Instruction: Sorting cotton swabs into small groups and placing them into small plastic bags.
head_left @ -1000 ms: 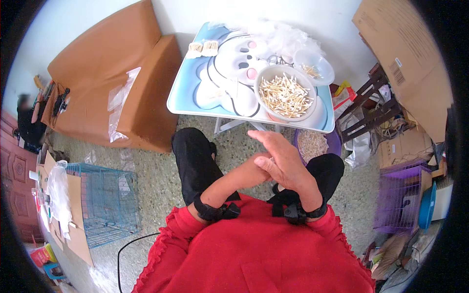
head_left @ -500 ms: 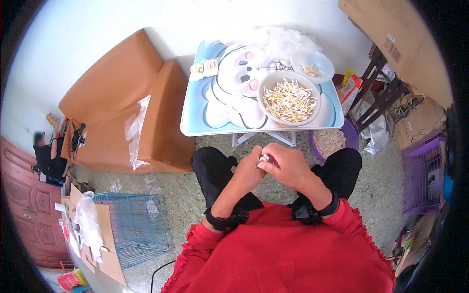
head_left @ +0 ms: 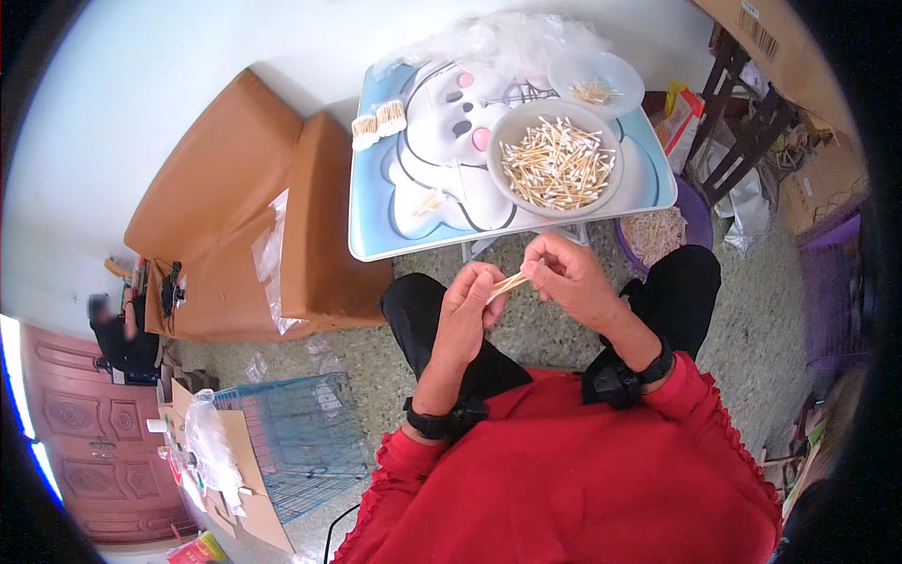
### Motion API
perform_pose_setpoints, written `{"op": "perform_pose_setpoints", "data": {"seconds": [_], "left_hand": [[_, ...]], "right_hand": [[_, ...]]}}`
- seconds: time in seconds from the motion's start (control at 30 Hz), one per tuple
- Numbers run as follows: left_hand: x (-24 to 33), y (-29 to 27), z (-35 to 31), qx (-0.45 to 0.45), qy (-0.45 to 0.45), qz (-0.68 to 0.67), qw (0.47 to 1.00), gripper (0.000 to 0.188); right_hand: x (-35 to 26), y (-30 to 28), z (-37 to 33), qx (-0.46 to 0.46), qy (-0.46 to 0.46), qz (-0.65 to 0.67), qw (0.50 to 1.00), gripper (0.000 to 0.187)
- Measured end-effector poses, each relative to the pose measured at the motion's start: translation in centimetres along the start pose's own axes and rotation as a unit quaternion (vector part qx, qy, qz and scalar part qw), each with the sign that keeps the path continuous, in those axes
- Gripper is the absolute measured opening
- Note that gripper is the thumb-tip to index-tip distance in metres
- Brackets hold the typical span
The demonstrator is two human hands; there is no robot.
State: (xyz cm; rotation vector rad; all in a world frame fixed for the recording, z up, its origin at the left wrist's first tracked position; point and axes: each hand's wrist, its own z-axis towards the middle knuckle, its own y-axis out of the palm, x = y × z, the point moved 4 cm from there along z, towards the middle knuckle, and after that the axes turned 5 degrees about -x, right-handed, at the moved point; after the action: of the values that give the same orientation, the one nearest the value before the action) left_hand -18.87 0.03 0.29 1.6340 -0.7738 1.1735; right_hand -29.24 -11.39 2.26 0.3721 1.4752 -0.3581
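Note:
A small bundle of cotton swabs (head_left: 508,286) spans the gap between my hands, just in front of the table's near edge. My left hand (head_left: 467,310) is closed on one end of it, thumb on top. The fingers of my right hand (head_left: 575,280) pinch the other end. On the table beyond, a wide bowl (head_left: 614,164) is heaped with loose cotton swabs. Two bundled packs of swabs (head_left: 378,124) lie at the table's left side. A few loose swabs (head_left: 429,202) rest nearer to me, left of the bowl.
The folding table (head_left: 371,211) has a cartoon top. Behind the bowl are a shallow dish (head_left: 629,89) with some swabs and clear plastic bags (head_left: 498,42). A purple basin (head_left: 697,221) stands on the floor, right. Left are a brown sofa (head_left: 207,188), a wire cage (head_left: 291,432) and a person (head_left: 136,338).
My hands, clasped close around the swabs before, are now farther apart, with the sticks showing between them. The whole view has shifted a little.

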Motion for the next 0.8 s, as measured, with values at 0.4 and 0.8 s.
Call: {"op": "perform_pose_setpoints", "data": {"seconds": [0.4,0.8], "left_hand": [[0.1,-0.5,2.0,0.071,0.004,-0.001,0.997,0.016],[7.3,-3.6,11.7,0.196,-0.009,0.729,0.655,0.043]], "right_hand": [[0.8,-0.9,0.6,0.011,-0.033,-0.044,0.998,0.012],[0.7,-5.0,-0.1,0.059,-0.02,0.003,0.998,0.011]]}}
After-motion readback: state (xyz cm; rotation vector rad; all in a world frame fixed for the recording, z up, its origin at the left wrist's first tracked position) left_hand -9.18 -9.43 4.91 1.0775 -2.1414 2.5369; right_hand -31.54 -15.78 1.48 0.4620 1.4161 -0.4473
